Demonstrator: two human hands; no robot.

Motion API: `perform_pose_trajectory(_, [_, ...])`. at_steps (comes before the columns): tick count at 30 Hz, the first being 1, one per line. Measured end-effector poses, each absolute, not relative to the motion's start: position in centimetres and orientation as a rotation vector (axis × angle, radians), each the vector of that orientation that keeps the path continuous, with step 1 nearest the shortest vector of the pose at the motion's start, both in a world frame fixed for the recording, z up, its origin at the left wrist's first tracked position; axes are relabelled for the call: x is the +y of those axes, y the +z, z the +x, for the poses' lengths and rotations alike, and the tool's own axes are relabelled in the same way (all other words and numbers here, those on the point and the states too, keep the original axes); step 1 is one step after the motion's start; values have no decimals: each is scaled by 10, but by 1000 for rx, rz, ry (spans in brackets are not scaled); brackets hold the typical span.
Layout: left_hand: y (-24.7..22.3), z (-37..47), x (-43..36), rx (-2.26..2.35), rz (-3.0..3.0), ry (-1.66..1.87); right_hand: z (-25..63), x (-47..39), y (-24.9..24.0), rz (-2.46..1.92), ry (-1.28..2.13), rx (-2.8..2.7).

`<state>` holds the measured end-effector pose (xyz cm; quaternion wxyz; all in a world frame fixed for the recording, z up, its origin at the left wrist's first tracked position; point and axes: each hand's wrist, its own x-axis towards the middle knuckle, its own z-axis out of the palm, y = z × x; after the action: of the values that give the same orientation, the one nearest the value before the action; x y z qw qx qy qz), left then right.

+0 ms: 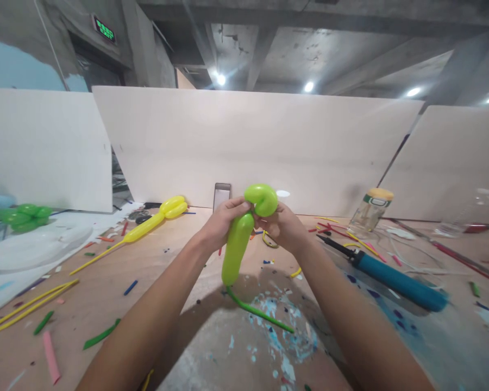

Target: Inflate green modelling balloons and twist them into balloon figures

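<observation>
A lime-green balloon [237, 250] hangs over the middle of the table, with a curled loop at its top and a thin uninflated green tail trailing down to the right. My left hand [227, 218] is closed around its narrow part just below the loop, thumb near the twist. On the other side, my right hand [280, 224] pinches the balloon at the lower right of the loop, its fingers partly hidden behind the loop.
A yellow twisted balloon [146, 225] and green balloon shapes [27, 216] lie left. A phone [222, 194] leans on the white board [252, 146]. Right are a blue hand pump [399, 279] and a yellow-capped bottle [369, 212]. Balloon scraps litter the table [179, 347].
</observation>
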<state>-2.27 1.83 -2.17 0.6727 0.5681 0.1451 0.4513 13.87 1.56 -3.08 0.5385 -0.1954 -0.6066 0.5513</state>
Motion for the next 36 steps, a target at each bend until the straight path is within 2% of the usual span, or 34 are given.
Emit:
perform_pose_trajectory(2, [-23,-23,20,363,1220,935,138,14,-32,-467,1316,-1507])
perform_pose_trajectory(8, [-20,-30,21,547,1394,928,137,4,-26,-603,962,-1616])
perform_pose_trajectory(13, [-14,-42,16,515,1496,720,137,3,-25,-632,1034,-1658])
perform_pose_trajectory(18, [-19,-49,21,586,1628,615,139,6,-30,-837,923,-1703])
perform_pose_trajectory(23, [-25,-51,28,477,1680,426,139,-4,-24,-832,917,-1851])
perform_pose_trajectory(29, [-24,-43,25,535,1623,639,147,-8,-16,-830,1014,-1791])
perform_pose_trajectory(36, [-18,-42,21,654,1720,723,153,-11,-10,-809,1025,-1841])
